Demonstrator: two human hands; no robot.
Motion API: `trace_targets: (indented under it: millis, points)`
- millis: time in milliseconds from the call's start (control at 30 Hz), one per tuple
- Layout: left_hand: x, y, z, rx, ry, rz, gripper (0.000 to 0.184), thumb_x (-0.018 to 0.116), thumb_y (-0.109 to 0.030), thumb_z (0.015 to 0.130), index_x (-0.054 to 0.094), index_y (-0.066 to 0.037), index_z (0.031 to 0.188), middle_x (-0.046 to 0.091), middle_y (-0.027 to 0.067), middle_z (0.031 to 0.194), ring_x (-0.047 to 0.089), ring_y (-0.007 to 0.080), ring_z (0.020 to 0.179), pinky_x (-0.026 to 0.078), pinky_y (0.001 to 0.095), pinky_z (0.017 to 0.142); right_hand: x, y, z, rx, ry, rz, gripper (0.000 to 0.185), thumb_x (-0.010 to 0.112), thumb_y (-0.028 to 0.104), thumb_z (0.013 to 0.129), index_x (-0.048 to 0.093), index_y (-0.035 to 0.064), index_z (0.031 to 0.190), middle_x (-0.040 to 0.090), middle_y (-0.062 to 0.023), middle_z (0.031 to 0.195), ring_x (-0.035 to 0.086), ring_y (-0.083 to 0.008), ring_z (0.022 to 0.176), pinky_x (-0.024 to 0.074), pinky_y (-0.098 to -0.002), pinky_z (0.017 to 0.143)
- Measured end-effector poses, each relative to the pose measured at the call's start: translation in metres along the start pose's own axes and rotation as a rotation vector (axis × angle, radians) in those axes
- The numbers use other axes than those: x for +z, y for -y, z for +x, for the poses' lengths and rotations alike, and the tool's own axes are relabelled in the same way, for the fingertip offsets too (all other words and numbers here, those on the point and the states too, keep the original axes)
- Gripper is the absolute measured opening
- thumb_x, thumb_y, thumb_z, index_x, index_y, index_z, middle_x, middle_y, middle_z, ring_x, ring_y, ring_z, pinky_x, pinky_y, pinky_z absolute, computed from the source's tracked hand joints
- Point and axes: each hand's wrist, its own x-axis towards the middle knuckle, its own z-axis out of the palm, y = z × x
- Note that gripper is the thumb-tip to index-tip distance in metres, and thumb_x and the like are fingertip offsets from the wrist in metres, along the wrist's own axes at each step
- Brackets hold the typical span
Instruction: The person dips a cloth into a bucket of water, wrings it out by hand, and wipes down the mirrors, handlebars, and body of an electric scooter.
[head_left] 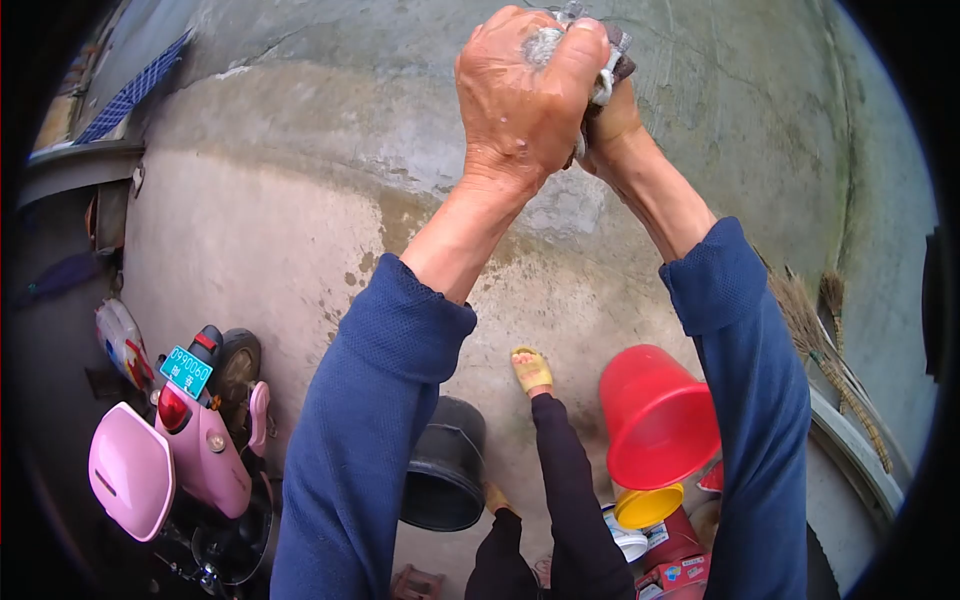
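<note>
Both of my hands are raised together at the top of the view, in front of the grey concrete. My left hand (520, 95) is wrapped round a bunched, wet-looking grey and white cloth (603, 88). Behind and just right of it, my right hand (615, 125) grips the same cloth from the other side; its fingers are mostly hidden. Dark brown parts of the bundle stick out at the right.
Below stand a black bucket (445, 465), a red bucket (660, 415) and a small yellow container (648, 507). A pink scooter (205, 450) is at the lower left. Brooms (835, 365) lean at the right. My feet in yellow slippers (532, 370) are on the concrete floor.
</note>
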Motion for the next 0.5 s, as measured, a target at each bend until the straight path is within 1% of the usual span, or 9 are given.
trace_targets:
  millis: [33,100,167,200,233,300,333,400,500]
  points:
    - [-0.004,-0.001,-0.001,-0.166,-0.056,-0.161,0.019,0.068,-0.020,0.084,0.067,-0.001,0.084,0.064,0.0144,0.081,0.059,0.0310,0.074,0.046,0.0407,0.069,-0.005,0.002,0.006,-0.040,0.025,-0.290,0.034,0.050,0.040,0.101,0.062,0.0107,0.113,0.065,-0.0016,0.098,0.062,-0.0144,0.087,0.0534,-0.0308,0.076]
    - [-0.028,-0.008,-0.009,-0.139,0.124,0.260,0.024,0.071,-0.026,0.083,0.069,-0.004,0.091,0.066,0.0144,0.086,0.062,0.0281,0.079,0.047,0.0424,0.073,-0.009,0.008,0.005,-0.089,0.056,-0.443,0.035,0.045,0.037,0.102,0.063,0.0083,0.113,0.064,-0.0011,0.097,0.061,-0.0141,0.085,0.0517,-0.0297,0.073]
    - [-0.043,-0.015,-0.028,-0.587,-0.081,-0.346,0.045,0.060,-0.046,0.093,0.067,-0.003,0.084,0.059,0.0026,0.074,0.056,0.0166,0.076,0.045,0.0316,0.070,0.009,0.018,-0.016,-0.085,0.074,-0.758,0.042,0.047,0.036,0.100,0.064,0.0019,0.116,0.066,-0.0101,0.090,0.061,-0.0139,0.082,0.0494,-0.0327,0.073]
    - [-0.055,-0.022,-0.045,-0.611,-0.055,-0.278,0.059,0.046,-0.055,0.101,0.067,0.000,0.097,0.062,0.0035,0.090,0.057,0.0135,0.086,0.045,0.0296,0.079,0.015,0.013,-0.023,-0.107,0.064,-0.863,0.046,0.048,0.038,0.100,0.065,-0.0007,0.118,0.068,-0.0121,0.092,0.061,-0.0132,0.084,0.0488,-0.0331,0.075]
    - [-0.073,-0.028,-0.061,-0.618,0.005,-0.291,0.062,0.046,-0.057,0.101,0.064,0.002,0.106,0.060,0.0084,0.109,0.057,0.0149,0.094,0.045,0.0278,0.087,0.025,0.008,-0.030,-0.097,0.087,-0.850,0.046,0.048,0.038,0.100,0.065,-0.0007,0.118,0.068,-0.0121,0.092,0.061,-0.0132,0.084,0.0488,-0.0331,0.075]
    - [-0.099,-0.046,-0.101,-0.675,-0.049,-0.376,0.062,0.044,-0.056,0.102,0.060,0.002,0.113,0.054,0.0104,0.120,0.053,0.0165,0.108,0.042,0.0273,0.094,0.050,-0.014,-0.063,-0.046,0.009,-0.531,0.047,0.050,0.041,0.101,0.065,-0.0013,0.116,0.068,-0.0066,0.099,0.061,-0.0124,0.091,0.0486,-0.0296,0.081]
    - [-0.115,-0.058,-0.123,-0.653,-0.015,-0.319,0.060,0.039,-0.054,0.104,0.055,0.002,0.122,0.057,0.0097,0.120,0.055,0.0156,0.109,0.043,0.0285,0.096,0.066,-0.018,-0.085,0.039,0.039,-0.389,0.046,0.054,0.043,0.101,0.066,-0.0003,0.113,0.068,-0.0027,0.101,0.062,-0.0125,0.090,0.0492,-0.0286,0.084]
    - [-0.149,-0.092,-0.171,-0.665,0.011,-0.234,0.064,0.037,-0.056,0.104,0.048,0.001,0.133,0.057,0.0080,0.123,0.054,0.0143,0.115,0.041,0.0291,0.101,0.101,-0.032,-0.137,0.176,0.100,-0.270,0.044,0.057,0.042,0.100,0.066,0.0004,0.113,0.068,-0.0036,0.101,0.062,-0.0127,0.090,0.0494,-0.0288,0.084]
    - [-0.204,-0.162,-0.261,-0.780,-0.055,-0.192,0.075,0.053,-0.077,0.086,0.059,-0.005,0.107,0.045,0.0162,0.132,0.037,0.0291,0.131,0.028,0.0431,0.111,0.149,-0.054,-0.229,0.397,0.187,-0.140,0.040,0.065,0.036,0.097,0.065,0.0005,0.114,0.068,-0.0044,0.100,0.063,-0.0136,0.087,0.0495,-0.0285,0.083]
